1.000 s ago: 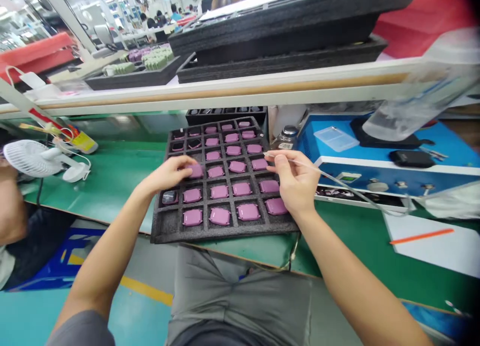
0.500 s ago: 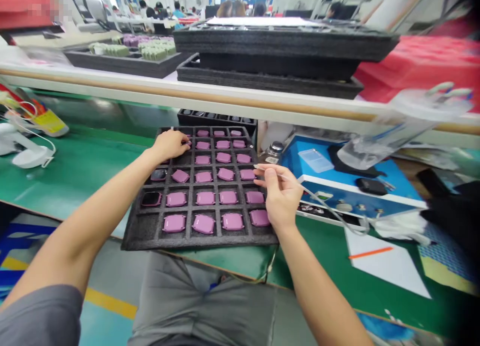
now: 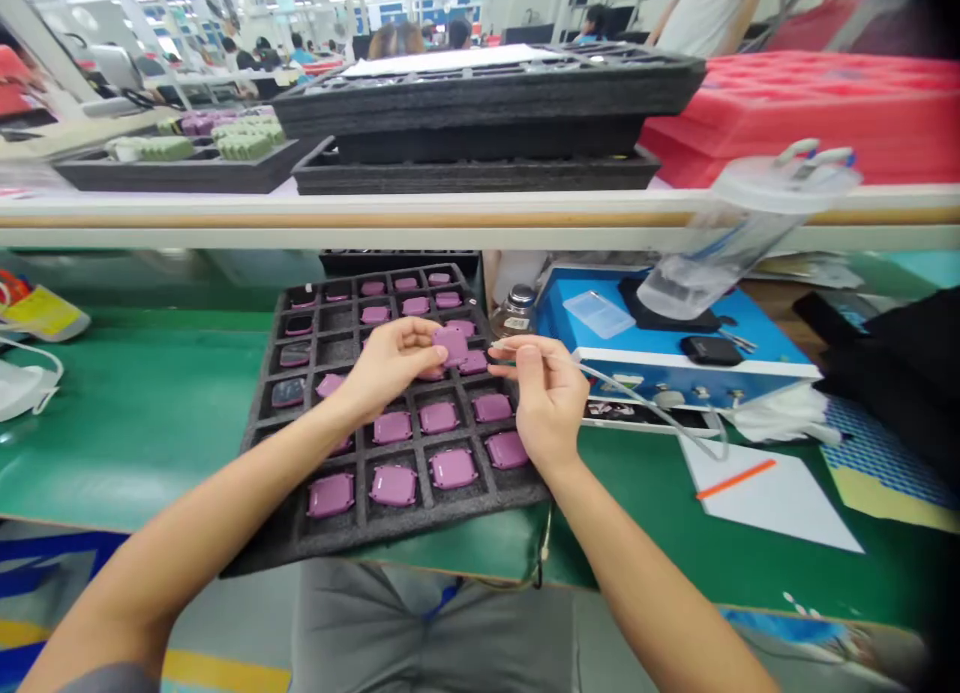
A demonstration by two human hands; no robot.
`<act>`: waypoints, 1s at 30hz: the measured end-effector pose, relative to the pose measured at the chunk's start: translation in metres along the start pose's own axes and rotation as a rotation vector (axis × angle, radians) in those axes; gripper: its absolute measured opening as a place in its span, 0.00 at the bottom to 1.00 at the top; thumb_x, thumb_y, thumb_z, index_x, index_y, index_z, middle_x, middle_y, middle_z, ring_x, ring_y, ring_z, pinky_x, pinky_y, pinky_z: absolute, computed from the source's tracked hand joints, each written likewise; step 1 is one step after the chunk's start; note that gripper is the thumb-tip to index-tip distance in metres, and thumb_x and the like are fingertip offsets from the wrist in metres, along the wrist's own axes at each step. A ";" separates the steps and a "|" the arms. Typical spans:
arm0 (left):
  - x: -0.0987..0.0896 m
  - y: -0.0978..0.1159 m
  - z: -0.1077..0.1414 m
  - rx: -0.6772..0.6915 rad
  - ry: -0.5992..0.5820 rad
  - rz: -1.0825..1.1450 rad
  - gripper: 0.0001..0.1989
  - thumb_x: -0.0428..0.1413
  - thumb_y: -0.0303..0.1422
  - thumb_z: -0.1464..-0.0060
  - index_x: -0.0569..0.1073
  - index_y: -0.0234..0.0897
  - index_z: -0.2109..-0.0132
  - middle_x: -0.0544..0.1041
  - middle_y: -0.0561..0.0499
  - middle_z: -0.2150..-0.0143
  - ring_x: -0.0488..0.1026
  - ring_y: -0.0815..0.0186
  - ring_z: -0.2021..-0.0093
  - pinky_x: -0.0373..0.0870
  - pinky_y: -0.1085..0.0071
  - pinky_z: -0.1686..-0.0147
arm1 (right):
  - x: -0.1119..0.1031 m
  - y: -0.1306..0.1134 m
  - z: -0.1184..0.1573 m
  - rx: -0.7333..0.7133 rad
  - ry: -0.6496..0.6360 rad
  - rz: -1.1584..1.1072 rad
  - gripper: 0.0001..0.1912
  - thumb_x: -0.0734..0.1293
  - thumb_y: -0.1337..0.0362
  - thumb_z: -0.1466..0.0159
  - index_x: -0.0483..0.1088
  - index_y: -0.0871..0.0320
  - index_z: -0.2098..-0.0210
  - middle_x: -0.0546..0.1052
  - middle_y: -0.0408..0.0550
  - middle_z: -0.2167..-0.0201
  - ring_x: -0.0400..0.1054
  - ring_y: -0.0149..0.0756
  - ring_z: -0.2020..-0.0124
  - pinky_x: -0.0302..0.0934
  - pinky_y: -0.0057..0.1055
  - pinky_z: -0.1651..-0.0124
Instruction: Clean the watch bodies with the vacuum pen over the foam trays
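My left hand (image 3: 390,368) grips a purple case (image 3: 451,345) by its edge, thumb and fingers pinching it above the compartments. The hold leaves most of its broad face uncovered, which I judge to be the reason for the edge grip. My right hand (image 3: 551,398) has a slim tool (image 3: 498,346) between thumb and fingers, its pale tip pointing towards the case, near but apart. Whether it is a nozzle or a suction pen I cannot tell. A thin tube (image 3: 630,386) trails from that hand towards the blue unit (image 3: 780,345) — slack, probably so that the wrist moves freely.

Under both hands lies a black foam tray (image 3: 292,551), set slightly askew at the bench edge, within easy reach. Its compartments hold further purple cases (image 3: 454,468), most lying flat and one apiece, presumably to prevent rubbing. Pieces with dark faces (image 3: 289,391) sit in the left column.

Beyond the tray's right side stands a capped glass bottle (image 3: 517,311), just beside the blue unit. A clear container (image 3: 679,278) rests on top of that unit. Above, a shelf (image 3: 480,237) carries stacked black trays (image 3: 487,103) — stacking presumably saves bench space
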State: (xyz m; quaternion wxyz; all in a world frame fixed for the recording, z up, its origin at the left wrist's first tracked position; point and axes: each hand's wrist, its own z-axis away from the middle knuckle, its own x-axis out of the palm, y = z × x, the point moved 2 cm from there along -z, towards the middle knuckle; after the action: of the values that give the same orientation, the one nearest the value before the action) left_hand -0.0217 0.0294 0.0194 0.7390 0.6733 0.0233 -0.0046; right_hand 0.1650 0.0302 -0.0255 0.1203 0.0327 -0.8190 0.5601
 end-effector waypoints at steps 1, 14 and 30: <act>0.008 -0.005 0.003 -0.023 0.006 0.069 0.21 0.71 0.34 0.57 0.76 0.33 0.56 0.81 0.48 0.62 0.79 0.66 0.66 0.78 0.66 0.61 | 0.000 0.000 0.000 -0.015 -0.017 0.016 0.15 0.67 0.51 0.29 0.76 0.56 0.60 0.80 0.48 0.62 0.79 0.36 0.60 0.79 0.31 0.62; 0.022 -0.021 0.010 0.083 0.045 0.033 0.19 0.72 0.34 0.56 0.82 0.34 0.56 0.83 0.49 0.63 0.80 0.64 0.64 0.78 0.67 0.56 | -0.001 -0.003 0.004 -0.127 -0.145 0.158 0.08 0.68 0.58 0.30 0.80 0.51 0.58 0.85 0.47 0.59 0.81 0.40 0.55 0.78 0.38 0.51; 0.022 -0.021 0.013 0.085 0.058 0.024 0.19 0.72 0.33 0.56 0.83 0.34 0.56 0.84 0.48 0.63 0.81 0.62 0.63 0.80 0.66 0.58 | -0.002 -0.001 0.006 -0.105 -0.135 0.172 0.08 0.68 0.58 0.30 0.81 0.52 0.58 0.85 0.48 0.59 0.81 0.41 0.56 0.78 0.41 0.50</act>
State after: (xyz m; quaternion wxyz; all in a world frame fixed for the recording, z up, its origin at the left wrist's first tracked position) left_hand 0.0003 0.0149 -0.0016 0.7088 0.7041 0.0361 0.0228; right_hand 0.1664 0.0239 -0.0269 0.0178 -0.0063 -0.8531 0.5214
